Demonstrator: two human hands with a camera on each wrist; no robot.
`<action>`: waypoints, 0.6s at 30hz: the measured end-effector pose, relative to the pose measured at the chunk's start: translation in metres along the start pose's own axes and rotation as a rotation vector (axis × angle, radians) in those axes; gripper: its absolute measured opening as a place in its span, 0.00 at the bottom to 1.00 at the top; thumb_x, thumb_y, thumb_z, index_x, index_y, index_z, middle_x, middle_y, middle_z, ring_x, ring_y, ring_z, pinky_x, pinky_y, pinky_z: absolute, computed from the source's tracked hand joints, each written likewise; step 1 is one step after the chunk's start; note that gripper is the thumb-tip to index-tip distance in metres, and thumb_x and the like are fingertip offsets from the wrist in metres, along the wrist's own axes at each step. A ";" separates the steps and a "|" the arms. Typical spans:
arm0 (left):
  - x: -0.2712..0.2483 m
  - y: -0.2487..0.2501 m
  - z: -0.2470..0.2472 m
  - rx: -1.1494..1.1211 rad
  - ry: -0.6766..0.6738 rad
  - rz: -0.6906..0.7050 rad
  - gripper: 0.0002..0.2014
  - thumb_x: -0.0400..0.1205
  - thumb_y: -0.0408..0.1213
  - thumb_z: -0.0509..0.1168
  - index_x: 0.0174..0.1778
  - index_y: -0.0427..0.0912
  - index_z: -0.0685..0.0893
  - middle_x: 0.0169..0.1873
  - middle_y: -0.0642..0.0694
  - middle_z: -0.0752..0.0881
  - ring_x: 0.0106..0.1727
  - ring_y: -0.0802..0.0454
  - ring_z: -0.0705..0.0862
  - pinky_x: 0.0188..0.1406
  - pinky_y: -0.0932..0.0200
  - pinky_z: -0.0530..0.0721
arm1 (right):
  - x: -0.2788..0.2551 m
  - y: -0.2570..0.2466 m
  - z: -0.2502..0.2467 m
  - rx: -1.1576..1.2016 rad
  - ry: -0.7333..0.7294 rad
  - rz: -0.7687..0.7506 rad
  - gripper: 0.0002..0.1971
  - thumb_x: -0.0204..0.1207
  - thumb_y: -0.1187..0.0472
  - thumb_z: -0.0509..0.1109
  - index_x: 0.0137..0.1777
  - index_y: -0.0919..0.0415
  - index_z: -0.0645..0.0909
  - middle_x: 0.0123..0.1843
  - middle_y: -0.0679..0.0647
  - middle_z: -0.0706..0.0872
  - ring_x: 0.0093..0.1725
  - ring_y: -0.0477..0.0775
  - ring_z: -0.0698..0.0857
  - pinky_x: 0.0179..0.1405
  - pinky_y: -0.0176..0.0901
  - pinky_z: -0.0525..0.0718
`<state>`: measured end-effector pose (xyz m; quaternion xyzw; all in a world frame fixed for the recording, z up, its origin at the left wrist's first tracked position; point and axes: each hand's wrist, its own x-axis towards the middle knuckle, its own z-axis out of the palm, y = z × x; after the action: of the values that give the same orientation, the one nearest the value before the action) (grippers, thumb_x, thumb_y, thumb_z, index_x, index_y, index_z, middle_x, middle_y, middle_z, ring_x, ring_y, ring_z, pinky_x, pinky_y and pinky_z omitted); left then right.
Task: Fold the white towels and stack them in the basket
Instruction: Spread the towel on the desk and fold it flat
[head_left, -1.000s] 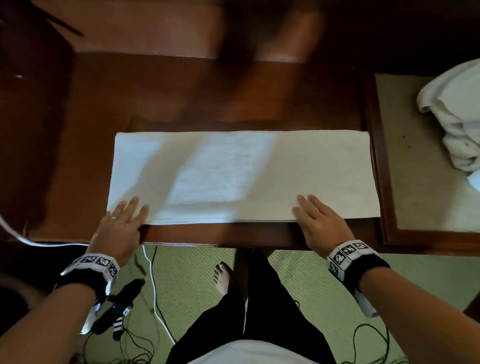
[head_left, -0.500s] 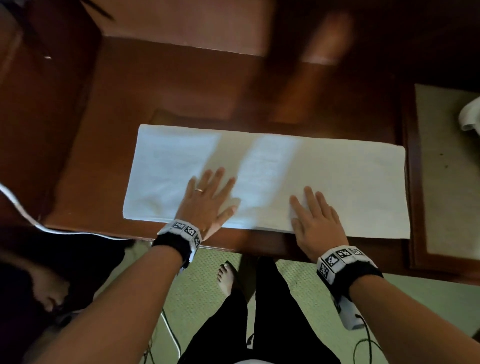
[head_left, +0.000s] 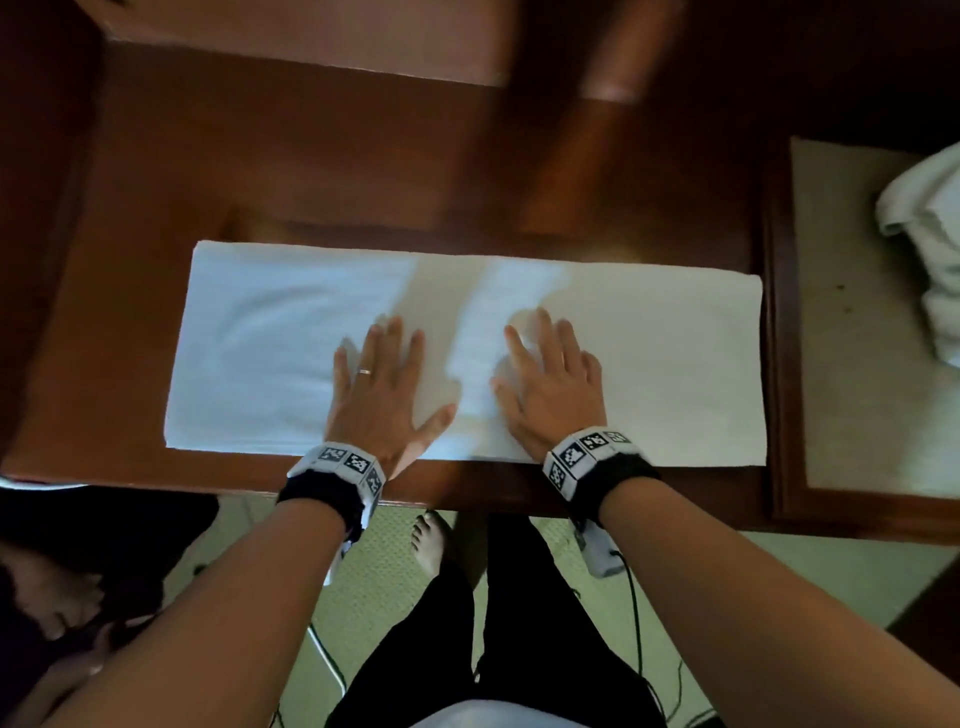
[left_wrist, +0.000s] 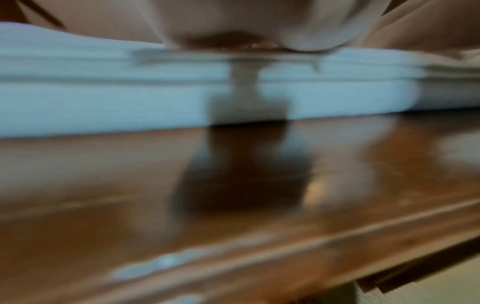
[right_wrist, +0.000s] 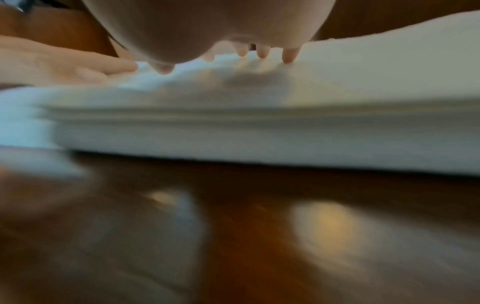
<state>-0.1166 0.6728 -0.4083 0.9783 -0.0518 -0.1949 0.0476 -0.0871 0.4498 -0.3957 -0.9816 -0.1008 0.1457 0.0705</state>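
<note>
Lower centre: left hand (head_left: 382, 395) and right hand (head_left: 550, 389), both moved inward from the towel's near edge to its middle; fingers straight, palms pressing flat, grasping nothing. Likely smoothing before the next fold. Mid-frame: folded white towel (head_left: 670, 358), long strip on wooden surface (head_left: 311, 171). Far right: unfolded towels (head_left: 930, 249). Basket unseen.

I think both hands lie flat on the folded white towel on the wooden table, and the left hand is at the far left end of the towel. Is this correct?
Not quite. The left hand is near the middle of the folded white towel, close beside the right hand, not at its far left end; the head view shows this. The rest holds: both hands lie flat on the towel on the wooden table.
</note>
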 end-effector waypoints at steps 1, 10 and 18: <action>0.003 0.010 0.004 0.002 -0.003 0.002 0.46 0.80 0.73 0.37 0.89 0.46 0.42 0.88 0.39 0.38 0.88 0.38 0.40 0.82 0.26 0.45 | -0.002 0.014 0.005 -0.010 -0.012 0.008 0.33 0.84 0.37 0.51 0.87 0.44 0.53 0.89 0.56 0.47 0.87 0.63 0.50 0.79 0.65 0.60; 0.009 0.017 0.011 -0.025 -0.003 -0.062 0.48 0.79 0.76 0.37 0.89 0.46 0.40 0.88 0.45 0.34 0.88 0.41 0.37 0.82 0.25 0.45 | -0.049 0.177 -0.013 0.046 -0.007 0.435 0.32 0.85 0.37 0.51 0.86 0.46 0.52 0.89 0.53 0.45 0.87 0.58 0.47 0.80 0.67 0.56; 0.012 -0.006 -0.004 -0.028 -0.029 -0.107 0.52 0.74 0.79 0.39 0.89 0.48 0.45 0.89 0.47 0.39 0.89 0.41 0.42 0.82 0.26 0.49 | -0.033 0.181 -0.032 0.504 0.151 0.761 0.24 0.77 0.63 0.65 0.74 0.60 0.75 0.69 0.65 0.79 0.65 0.69 0.80 0.61 0.56 0.80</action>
<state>-0.1031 0.6777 -0.4098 0.9760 0.0026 -0.2119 0.0502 -0.0763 0.2636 -0.3864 -0.9090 0.3107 0.1091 0.2554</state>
